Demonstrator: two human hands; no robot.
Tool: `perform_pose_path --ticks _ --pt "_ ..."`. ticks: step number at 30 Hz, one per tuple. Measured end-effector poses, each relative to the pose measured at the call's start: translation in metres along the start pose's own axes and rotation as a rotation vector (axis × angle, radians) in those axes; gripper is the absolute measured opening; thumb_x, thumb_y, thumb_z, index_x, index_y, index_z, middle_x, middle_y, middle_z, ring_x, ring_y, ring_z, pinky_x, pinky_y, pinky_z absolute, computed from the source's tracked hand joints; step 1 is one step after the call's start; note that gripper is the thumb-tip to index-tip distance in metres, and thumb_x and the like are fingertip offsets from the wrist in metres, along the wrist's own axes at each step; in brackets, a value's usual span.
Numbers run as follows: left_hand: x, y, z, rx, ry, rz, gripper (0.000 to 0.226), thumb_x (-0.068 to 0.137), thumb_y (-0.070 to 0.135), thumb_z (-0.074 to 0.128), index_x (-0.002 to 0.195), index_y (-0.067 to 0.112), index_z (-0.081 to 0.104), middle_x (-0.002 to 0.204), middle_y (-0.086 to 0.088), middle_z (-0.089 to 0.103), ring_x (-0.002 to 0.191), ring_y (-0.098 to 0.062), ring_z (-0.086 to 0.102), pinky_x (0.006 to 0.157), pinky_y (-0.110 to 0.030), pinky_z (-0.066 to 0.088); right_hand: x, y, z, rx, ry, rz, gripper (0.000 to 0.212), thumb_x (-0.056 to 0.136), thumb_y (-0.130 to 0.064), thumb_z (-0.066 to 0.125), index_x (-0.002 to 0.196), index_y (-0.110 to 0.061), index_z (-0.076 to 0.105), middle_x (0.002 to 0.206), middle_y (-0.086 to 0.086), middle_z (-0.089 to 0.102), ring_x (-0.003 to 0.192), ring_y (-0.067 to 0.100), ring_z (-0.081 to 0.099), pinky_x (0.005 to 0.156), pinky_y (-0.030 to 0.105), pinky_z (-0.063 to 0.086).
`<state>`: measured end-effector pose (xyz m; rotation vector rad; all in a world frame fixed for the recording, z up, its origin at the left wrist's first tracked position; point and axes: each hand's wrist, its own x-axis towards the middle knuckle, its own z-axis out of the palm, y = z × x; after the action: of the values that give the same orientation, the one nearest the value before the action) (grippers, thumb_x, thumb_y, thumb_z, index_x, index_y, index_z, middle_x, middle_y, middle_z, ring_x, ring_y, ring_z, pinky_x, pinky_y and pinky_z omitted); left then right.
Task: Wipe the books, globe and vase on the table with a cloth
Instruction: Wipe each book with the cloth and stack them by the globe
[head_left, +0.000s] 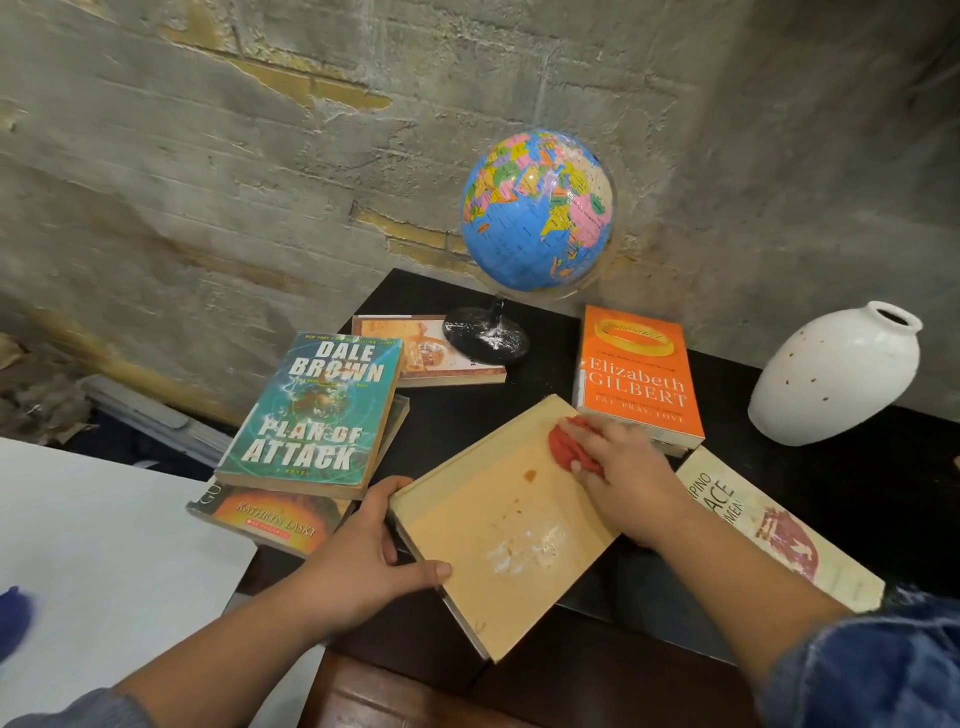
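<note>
Centrally, white-smudged tan book (483, 525) under crumpled red cloth (563, 441)

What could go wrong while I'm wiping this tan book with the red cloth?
The white smudge on the tan book may smear instead of lifting. The red cloth under your right hand is close beside the orange book, so a long stroke might shove it. Your left hand grips only one edge, so the book may pivot.

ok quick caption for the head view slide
Right hand presses a red cloth on a tan book, left hand gripping its edge.
</note>
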<state>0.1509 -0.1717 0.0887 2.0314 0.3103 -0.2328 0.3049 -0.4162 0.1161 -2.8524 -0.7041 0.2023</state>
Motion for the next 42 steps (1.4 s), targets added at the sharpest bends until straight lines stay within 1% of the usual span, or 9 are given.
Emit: perform_pose_path --ticks 7,11,16,20,25,29,33,37,42 --pt "0.001 -0.003 0.000 0.018 0.011 -0.001 0.089 0.071 0.040 0.080 0.137 0.039 0.021 0.089 0.010 0.048 0.081 -0.010 0.049 0.067 -0.020 0.040 0.018 -0.013 0.000 0.008 -0.114 -0.090 0.052 0.099 -0.035 0.044 0.148 -0.038 0.029 0.148 -0.015 0.022 0.131 0.016 0.022 0.113 0.031 0.022" --pt "0.002 -0.005 0.000 0.029 0.014 -0.002 0.090 0.069 0.042 0.080 0.137 0.040 0.021 0.088 0.009 0.048 0.082 -0.011 0.051 0.068 -0.022 0.041 0.022 -0.012 -0.003 -0.027 0.022 0.024 0.049 0.100 -0.031 0.044 0.146 -0.039 0.032 0.148 -0.011 0.026 0.126 0.018 0.028 0.107 0.030 0.029" --pt "0.003 -0.007 0.001 0.030 0.011 -0.005 0.090 0.069 0.043 0.079 0.137 0.041 0.020 0.090 0.008 0.048 0.083 -0.011 0.051 0.069 -0.021 0.041 0.008 -0.014 -0.001 0.106 -0.147 -0.213 0.050 0.095 -0.025 0.055 0.138 -0.046 0.042 0.137 -0.021 0.032 0.127 0.010 0.027 0.110 0.023 0.019" --pt "0.003 -0.007 0.002 0.019 0.006 -0.006 0.090 0.069 0.043 0.080 0.137 0.041 0.020 0.091 0.008 0.048 0.084 -0.011 0.051 0.069 -0.021 0.041 0.010 -0.010 0.000 0.103 0.011 -0.055 0.047 0.095 -0.023 0.054 0.137 -0.043 0.046 0.138 -0.017 0.035 0.127 0.013 0.029 0.106 0.019 0.021" --pt "0.003 -0.006 0.001 0.027 -0.002 -0.008 0.090 0.071 0.043 0.079 0.137 0.041 0.018 0.093 0.011 0.048 0.085 -0.012 0.051 0.069 -0.020 0.041 -0.002 -0.014 0.001 0.183 -0.167 -0.236 0.050 0.093 -0.018 0.057 0.132 -0.048 0.050 0.128 -0.026 0.035 0.122 0.008 0.032 0.108 0.022 0.028" --pt "0.004 -0.006 0.000 0.013 -0.004 -0.007 0.090 0.070 0.041 0.080 0.137 0.039 0.019 0.091 0.010 0.048 0.083 -0.011 0.050 0.067 -0.021 0.040 -0.002 -0.008 -0.001 0.160 -0.019 -0.056 0.049 0.093 -0.021 0.057 0.134 -0.047 0.048 0.132 -0.019 0.037 0.127 0.012 0.032 0.111 0.027 0.030" --pt "0.003 -0.005 0.000 0.016 -0.003 -0.008 0.091 0.070 0.041 0.080 0.138 0.039 0.020 0.090 0.007 0.048 0.082 -0.011 0.049 0.067 -0.021 0.040 -0.015 -0.011 0.002 0.149 -0.142 -0.235 0.050 0.093 -0.019 0.057 0.133 -0.047 0.049 0.131 -0.022 0.036 0.122 0.010 0.032 0.107 0.021 0.029" --pt "0.003 -0.005 0.000 0.027 -0.003 -0.014 0.092 0.070 0.042 0.080 0.138 0.039 0.019 0.091 0.008 0.048 0.082 -0.011 0.050 0.068 -0.021 0.040 -0.015 0.002 0.002 0.178 0.024 -0.036 0.048 0.092 -0.018 0.059 0.132 -0.045 0.052 0.128 -0.020 0.039 0.125 0.012 0.033 0.102 0.018 0.027" --pt "0.002 -0.003 0.000 0.023 0.005 -0.012 0.090 0.070 0.039 0.080 0.138 0.038 0.021 0.091 0.008 0.049 0.081 -0.010 0.049 0.069 -0.021 0.042 -0.037 -0.002 0.008 0.197 -0.077 -0.177 0.051 0.091 -0.018 0.060 0.130 -0.049 0.051 0.128 -0.025 0.037 0.116 0.007 0.034 0.099 0.014 0.026"
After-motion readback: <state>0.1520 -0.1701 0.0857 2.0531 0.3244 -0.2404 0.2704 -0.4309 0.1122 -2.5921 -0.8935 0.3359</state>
